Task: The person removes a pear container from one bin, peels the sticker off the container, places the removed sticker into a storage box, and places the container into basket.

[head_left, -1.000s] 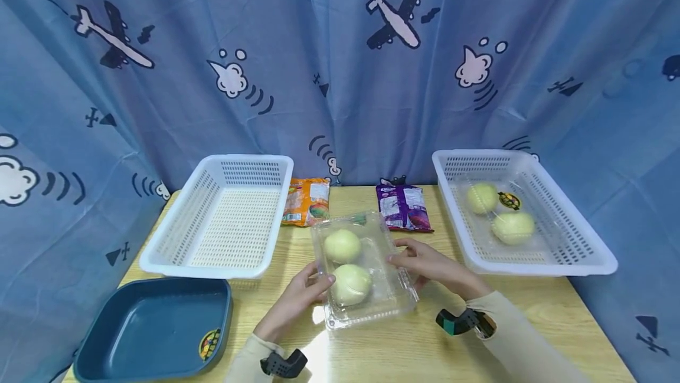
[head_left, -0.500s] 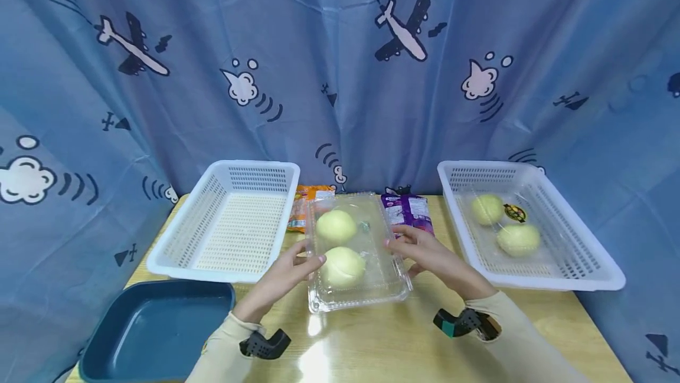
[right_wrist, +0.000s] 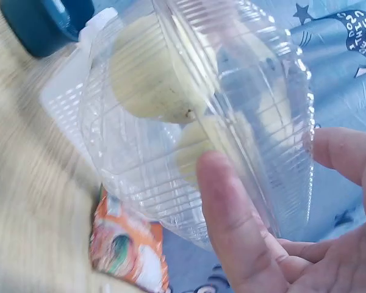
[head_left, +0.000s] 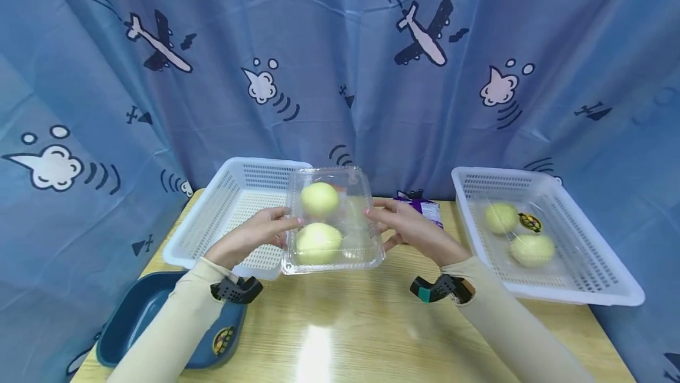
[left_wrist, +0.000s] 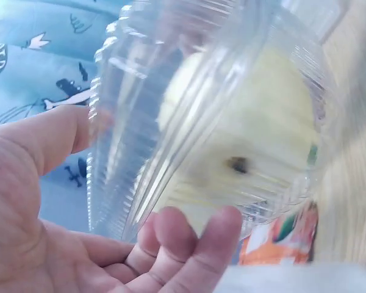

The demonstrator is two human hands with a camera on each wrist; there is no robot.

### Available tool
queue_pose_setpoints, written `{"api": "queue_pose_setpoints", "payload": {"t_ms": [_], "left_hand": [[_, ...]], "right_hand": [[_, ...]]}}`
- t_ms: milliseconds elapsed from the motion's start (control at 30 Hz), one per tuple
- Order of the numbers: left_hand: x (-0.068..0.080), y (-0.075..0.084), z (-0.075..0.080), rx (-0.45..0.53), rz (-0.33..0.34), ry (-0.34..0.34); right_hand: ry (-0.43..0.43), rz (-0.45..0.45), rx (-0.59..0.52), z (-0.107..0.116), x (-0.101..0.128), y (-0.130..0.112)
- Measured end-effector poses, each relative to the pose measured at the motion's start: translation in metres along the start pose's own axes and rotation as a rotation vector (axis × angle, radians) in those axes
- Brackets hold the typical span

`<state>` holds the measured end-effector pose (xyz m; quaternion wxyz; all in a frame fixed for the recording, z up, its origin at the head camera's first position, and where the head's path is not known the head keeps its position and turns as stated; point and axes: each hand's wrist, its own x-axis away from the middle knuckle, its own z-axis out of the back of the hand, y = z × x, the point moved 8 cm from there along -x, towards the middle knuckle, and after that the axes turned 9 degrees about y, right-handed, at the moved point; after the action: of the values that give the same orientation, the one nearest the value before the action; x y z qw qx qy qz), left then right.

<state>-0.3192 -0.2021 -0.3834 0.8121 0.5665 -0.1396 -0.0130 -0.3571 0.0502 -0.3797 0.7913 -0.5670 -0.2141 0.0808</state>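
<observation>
Clear plastic fills both palms: the left hand (head_left: 254,234) and the right hand (head_left: 409,229) clasp the sides of a clamshell box (head_left: 332,221), fingers curled round its edges, holding it above the desk (head_left: 350,324). Two pale green fruits (head_left: 319,199) sit inside. Just behind on the left stands a white basket (head_left: 234,206); another basket (head_left: 584,277) with fruit stands well apart on the right, and a blue tray (head_left: 133,324) lies near the left sleeve.

Clear clamshell box (head_left: 333,226), pale yellow-green fruit (head_left: 319,198); white baskets (head_left: 547,235); dark blue tray (head_left: 133,324).
</observation>
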Motion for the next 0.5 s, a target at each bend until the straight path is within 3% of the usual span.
{"api": "queue_pose_setpoints", "payload": {"t_ms": [233, 500], "left_hand": [[-0.007, 0.008, 0.044, -0.013, 0.010, 0.106], [-0.009, 0.014, 0.091, -0.164, 0.090, 0.207]], "right_hand": [[-0.006, 0.000, 0.022, -0.020, -0.021, -0.033], [-0.012, 0.024, 0.058, -0.043, -0.049, -0.058]]}}
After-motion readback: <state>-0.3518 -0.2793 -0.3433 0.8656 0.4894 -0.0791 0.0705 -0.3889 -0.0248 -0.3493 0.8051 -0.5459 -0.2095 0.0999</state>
